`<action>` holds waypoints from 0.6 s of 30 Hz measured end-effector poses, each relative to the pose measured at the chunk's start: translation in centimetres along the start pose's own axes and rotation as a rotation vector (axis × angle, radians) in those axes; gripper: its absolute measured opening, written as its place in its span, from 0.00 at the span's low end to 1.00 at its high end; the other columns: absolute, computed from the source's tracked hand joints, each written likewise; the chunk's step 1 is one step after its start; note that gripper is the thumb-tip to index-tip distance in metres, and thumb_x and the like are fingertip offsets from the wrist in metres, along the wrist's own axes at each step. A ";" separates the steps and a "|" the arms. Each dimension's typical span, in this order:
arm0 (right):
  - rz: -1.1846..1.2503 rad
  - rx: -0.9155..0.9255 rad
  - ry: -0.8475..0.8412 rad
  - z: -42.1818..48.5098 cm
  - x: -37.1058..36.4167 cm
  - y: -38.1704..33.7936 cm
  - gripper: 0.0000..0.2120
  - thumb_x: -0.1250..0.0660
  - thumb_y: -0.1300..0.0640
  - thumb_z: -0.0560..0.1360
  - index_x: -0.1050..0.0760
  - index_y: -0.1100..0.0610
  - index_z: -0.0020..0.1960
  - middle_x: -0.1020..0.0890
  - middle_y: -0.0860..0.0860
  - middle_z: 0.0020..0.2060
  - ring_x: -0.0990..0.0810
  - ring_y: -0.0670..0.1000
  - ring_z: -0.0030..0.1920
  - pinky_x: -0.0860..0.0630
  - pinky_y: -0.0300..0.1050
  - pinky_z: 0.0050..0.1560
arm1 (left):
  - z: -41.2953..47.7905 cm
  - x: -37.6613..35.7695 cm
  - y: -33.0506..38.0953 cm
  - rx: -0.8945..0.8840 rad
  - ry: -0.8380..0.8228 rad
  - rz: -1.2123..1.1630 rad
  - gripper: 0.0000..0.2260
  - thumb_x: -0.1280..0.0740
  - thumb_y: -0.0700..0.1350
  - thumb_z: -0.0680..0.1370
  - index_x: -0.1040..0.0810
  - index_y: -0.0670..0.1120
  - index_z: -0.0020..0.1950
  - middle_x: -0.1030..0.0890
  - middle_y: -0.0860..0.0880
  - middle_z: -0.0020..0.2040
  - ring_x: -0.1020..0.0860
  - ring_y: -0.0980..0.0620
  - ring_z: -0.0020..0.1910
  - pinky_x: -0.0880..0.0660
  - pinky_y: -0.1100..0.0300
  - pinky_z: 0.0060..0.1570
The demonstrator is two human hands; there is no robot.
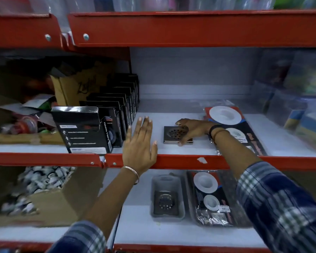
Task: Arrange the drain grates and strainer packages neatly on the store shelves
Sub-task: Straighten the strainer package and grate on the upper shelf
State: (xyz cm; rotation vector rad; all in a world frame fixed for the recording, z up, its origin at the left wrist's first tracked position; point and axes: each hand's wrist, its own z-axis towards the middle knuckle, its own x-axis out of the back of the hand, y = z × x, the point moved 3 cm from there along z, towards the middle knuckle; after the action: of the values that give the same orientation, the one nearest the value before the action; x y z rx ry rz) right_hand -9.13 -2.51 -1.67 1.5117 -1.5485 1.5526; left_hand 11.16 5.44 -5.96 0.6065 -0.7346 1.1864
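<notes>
Drain grate gripped by right hand on middle shelf; left hand spread flat, empty. Strainer package placed; lower-shelf tray grate and package judged pending.

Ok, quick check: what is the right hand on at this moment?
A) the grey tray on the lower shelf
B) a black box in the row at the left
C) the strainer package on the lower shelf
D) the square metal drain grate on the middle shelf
D: the right hand rests over the square drain grate on the middle shelf, fingers curled around its edges, while the left hand lies flat and open beside it.
</notes>
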 end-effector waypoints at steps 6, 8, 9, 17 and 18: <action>0.094 0.039 0.134 -3.5 1.8 -1.2 0.41 0.24 0.49 0.66 0.42 0.51 0.72 0.33 0.49 0.70 0.33 0.50 0.67 0.39 0.43 0.65 | -0.2 0.0 -0.1 -0.016 0.018 -0.007 0.30 0.50 0.53 0.76 0.48 0.43 0.76 0.46 0.46 0.78 0.53 0.51 0.76 0.55 0.47 0.74; 0.128 0.083 0.181 -5.8 2.8 -2.3 0.38 0.24 0.51 0.66 0.40 0.50 0.71 0.31 0.48 0.66 0.32 0.47 0.61 0.37 0.39 0.59 | 0.0 0.1 -0.3 -0.023 0.037 -0.006 0.30 0.49 0.52 0.76 0.48 0.43 0.76 0.46 0.46 0.78 0.53 0.51 0.77 0.57 0.49 0.74; 0.133 0.108 0.193 -7.3 2.8 -2.7 0.38 0.24 0.50 0.66 0.40 0.49 0.70 0.30 0.47 0.65 0.31 0.47 0.61 0.34 0.38 0.58 | -0.3 0.0 -0.1 -0.023 0.052 -0.002 0.30 0.48 0.52 0.76 0.48 0.43 0.76 0.46 0.46 0.78 0.52 0.50 0.77 0.59 0.50 0.74; 0.152 0.253 -0.150 -16.4 -4.6 -5.2 0.38 0.21 0.46 0.59 0.33 0.45 0.66 0.26 0.41 0.64 0.28 0.41 0.63 0.32 0.35 0.63 | -0.8 0.5 0.5 0.005 0.085 0.016 0.31 0.44 0.51 0.75 0.46 0.43 0.76 0.43 0.46 0.77 0.46 0.47 0.77 0.52 0.45 0.74; 0.145 0.238 -0.197 -16.2 -6.3 -5.0 0.37 0.20 0.49 0.60 0.32 0.48 0.66 0.26 0.43 0.63 0.27 0.42 0.62 0.31 0.33 0.62 | -0.9 0.5 0.5 0.014 0.096 0.029 0.31 0.44 0.50 0.74 0.45 0.43 0.76 0.42 0.45 0.77 0.46 0.46 0.77 0.52 0.45 0.74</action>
State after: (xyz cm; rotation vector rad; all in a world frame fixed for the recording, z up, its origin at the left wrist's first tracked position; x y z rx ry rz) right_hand -8.65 15.55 -1.43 1.7622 -1.6607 1.7675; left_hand 10.92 6.50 -6.11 0.5482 -0.6562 1.2397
